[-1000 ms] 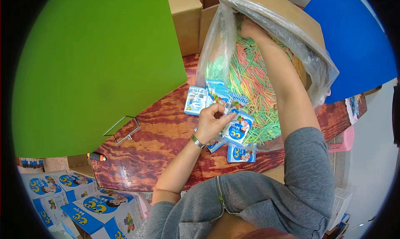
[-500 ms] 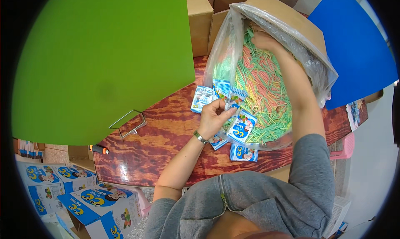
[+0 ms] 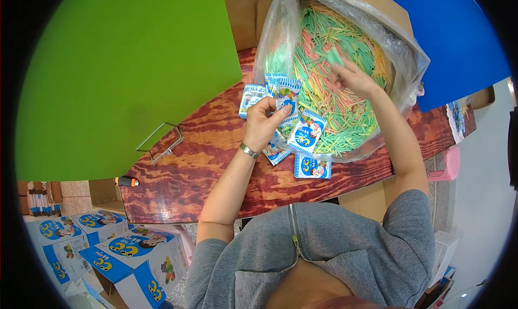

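Note:
My left hand (image 3: 261, 124) pinches a small blue-and-white packet (image 3: 289, 89) upright between thumb and fingers, at the left edge of a big heap of thin candy sticks (image 3: 318, 96) in green, pink and yellow. Over the heap, my right hand (image 3: 357, 81) is closed on a small bunch of green candy sticks (image 3: 334, 56), somewhat blurred. Like packets lie around my left hand: one (image 3: 307, 132) on the heap's near edge, another packet (image 3: 312, 167) on the table, and a packet (image 3: 251, 98) to the left. Some are partly covered.
A clear plastic liner (image 3: 413, 63) surrounds the heap inside a tipped cardboard box (image 3: 386, 4). A green board (image 3: 129, 82) covers the left of the red wood-grain table (image 3: 199, 152); a blue board (image 3: 453, 45) stands right. An orange-black cutter (image 3: 127, 182) lies near the edge, with printed cartons (image 3: 135, 255) below.
My right hand has come back from the far end of the heap toward me, now with green sticks in its fingers. The packet in my left hand stands more upright; the view has shifted.

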Tool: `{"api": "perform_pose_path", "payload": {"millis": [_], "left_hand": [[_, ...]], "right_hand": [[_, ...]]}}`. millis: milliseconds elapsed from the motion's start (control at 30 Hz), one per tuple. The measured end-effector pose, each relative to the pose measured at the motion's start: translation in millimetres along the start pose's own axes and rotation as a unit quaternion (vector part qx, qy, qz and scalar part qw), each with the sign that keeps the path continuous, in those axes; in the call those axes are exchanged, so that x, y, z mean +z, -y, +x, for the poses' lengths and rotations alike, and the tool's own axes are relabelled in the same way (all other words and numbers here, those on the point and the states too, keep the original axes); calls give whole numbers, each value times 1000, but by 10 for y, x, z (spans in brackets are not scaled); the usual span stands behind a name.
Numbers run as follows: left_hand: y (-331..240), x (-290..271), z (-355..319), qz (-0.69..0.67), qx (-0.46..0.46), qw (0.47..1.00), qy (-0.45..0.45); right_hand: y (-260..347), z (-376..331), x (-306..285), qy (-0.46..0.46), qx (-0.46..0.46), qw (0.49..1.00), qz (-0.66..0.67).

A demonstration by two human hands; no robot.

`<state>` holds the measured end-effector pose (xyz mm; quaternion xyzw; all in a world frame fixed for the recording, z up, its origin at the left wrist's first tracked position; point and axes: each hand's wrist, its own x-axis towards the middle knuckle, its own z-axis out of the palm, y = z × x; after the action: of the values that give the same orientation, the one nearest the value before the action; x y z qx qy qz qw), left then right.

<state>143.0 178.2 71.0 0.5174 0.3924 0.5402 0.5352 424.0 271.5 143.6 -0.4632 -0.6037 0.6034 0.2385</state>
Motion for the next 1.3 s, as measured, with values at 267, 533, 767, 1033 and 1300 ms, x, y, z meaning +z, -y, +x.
{"api": "perform_pose_path", "payload": {"millis": [267,533,767,1033,1300], "left_hand": [[79,13,-81,5,-5,1000,-10],[182,-37,-107,5,-9,1000,-15],[124,25,-72,4,-12,1000,-13],[21,-12,-22,-24,-17,1000,-5],[-308,222,272,-204,-15,971,121]], "right_hand": [[-247,470,-337,-149,16,855,-497],[-147,777,-350,19,-113,710,-694],[-270,920,-317,33,-203,549,-810],[57,464,-185,-25,-202,706,-678],[202,-226,407,231,93,968,-35]]}}
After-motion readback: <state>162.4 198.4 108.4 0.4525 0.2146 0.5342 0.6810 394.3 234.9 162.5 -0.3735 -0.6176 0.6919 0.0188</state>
